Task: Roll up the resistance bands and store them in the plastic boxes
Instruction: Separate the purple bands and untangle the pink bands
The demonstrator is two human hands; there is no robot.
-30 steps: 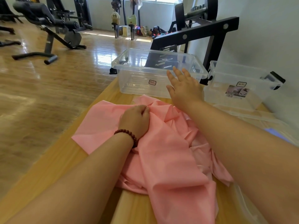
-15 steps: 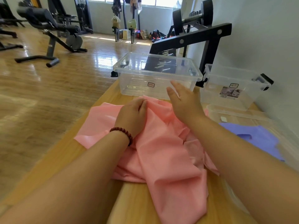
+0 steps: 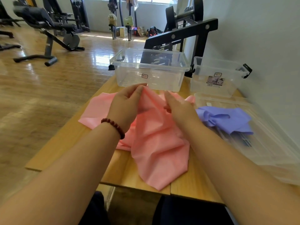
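Observation:
A wide pink resistance band (image 3: 155, 143) lies crumpled on the wooden table (image 3: 65, 143), one end hanging over the near edge. My left hand (image 3: 128, 103), a bead bracelet on its wrist, pinches a raised fold of the band at its far side. My right hand (image 3: 177, 104) is at the same fold with fingers mostly straight; its thumb curls against the pink material. A purple band (image 3: 227, 119) lies bunched on a clear plastic lid (image 3: 267, 143) to the right. Two clear plastic boxes stand beyond: a large one (image 3: 149, 70) and a smaller one (image 3: 217, 78) with a black latch.
A black weight rack (image 3: 186, 34) stands right behind the boxes against the white wall. Gym benches and machines (image 3: 47, 26) fill the wooden floor to the left. The table's left and near edges are close to the pink band.
My right hand came back from the large box down to the pink band. My left hand lifted a fold of the band off the table. The view dropped, bringing the purple band into sight.

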